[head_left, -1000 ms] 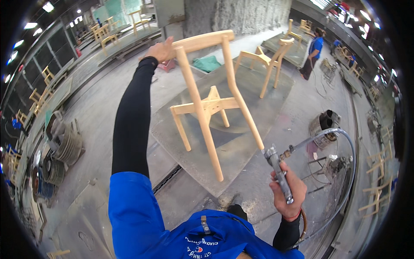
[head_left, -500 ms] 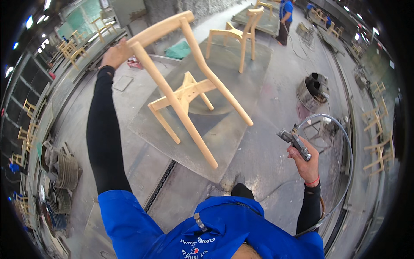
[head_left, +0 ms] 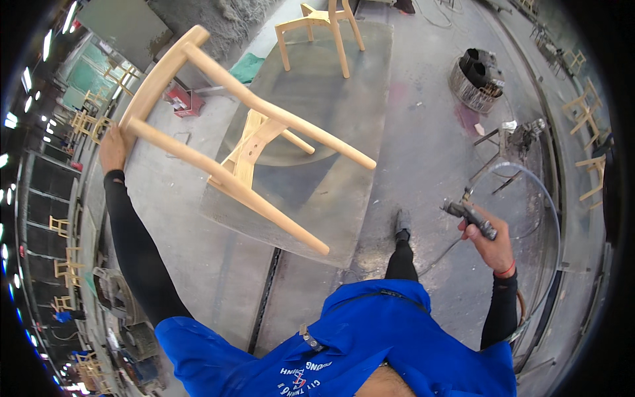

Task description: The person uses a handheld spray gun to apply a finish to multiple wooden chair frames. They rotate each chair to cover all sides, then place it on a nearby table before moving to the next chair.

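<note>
At the left, my left hand (head_left: 114,149) is closed round the end of the curved top rail of a pale wooden chair frame (head_left: 223,74). The frame has no seat panel; its crossed seat supports show between the legs. It is held tilted over a grey flat board (head_left: 291,231). On the right, my right hand (head_left: 493,241) grips a metal spray gun (head_left: 468,217), its nozzle toward the chair. A pale hose (head_left: 552,192) loops from the gun round the outside of my right forearm. Some of the fingers of my left hand are hidden behind the rail.
Another wooden chair frame (head_left: 331,23) stands on the board's far end. A round metal container (head_left: 473,89) with dark cans sits on the floor at the far right, a small metal stand (head_left: 506,142) nearer. A red crate (head_left: 183,100) lies beyond the held chair. A dark floor groove (head_left: 266,298) runs near my feet.
My left hand has swung the chair's top rail to the left and nearer, turning the frame. The view has shifted too. The spray gun stays in my right hand.
</note>
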{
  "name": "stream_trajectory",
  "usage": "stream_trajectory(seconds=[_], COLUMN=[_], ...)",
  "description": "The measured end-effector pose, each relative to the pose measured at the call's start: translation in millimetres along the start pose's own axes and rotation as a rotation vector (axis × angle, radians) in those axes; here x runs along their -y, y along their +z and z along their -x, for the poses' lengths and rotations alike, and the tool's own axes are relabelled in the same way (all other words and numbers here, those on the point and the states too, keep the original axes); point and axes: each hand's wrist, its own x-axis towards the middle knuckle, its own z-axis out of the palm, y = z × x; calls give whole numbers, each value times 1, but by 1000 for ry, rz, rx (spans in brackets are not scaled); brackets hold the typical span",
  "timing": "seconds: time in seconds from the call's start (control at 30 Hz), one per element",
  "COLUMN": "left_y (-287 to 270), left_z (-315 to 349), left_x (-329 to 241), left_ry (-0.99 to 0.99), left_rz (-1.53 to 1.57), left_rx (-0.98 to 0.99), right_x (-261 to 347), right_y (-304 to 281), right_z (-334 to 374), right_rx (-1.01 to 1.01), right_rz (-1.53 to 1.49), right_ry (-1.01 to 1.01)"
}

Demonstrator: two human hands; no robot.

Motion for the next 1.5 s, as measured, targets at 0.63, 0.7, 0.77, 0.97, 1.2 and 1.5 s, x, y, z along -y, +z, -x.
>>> stream_trajectory(seconds=[0.63,0.7,0.77,0.97,1.2,1.5], left_y=[-36,-40,-44,-52,-56,-55], left_z=[22,24,24,23,29,35], left_x=[-123,-132,-142,-171,-190,-213], left_ry=[-345,-393,-425,-499,-512,-470], left_rz=[-542,-530,-505,-542,-566,-429], left_rx=[-68,-69,-46,-23,-48,-43], right_x=[-10,4,18,58,60,-51], right_y=[-175,-177,-176,-167,-155,-35], right_z=[-301,-319,-335,-371,-395,-468], right_rx=[528,540,545,491,531,462], right_rz=[-315,-378,-440,-551,-724,-127], right_ry=[108,75,24,-167,-222,-151])
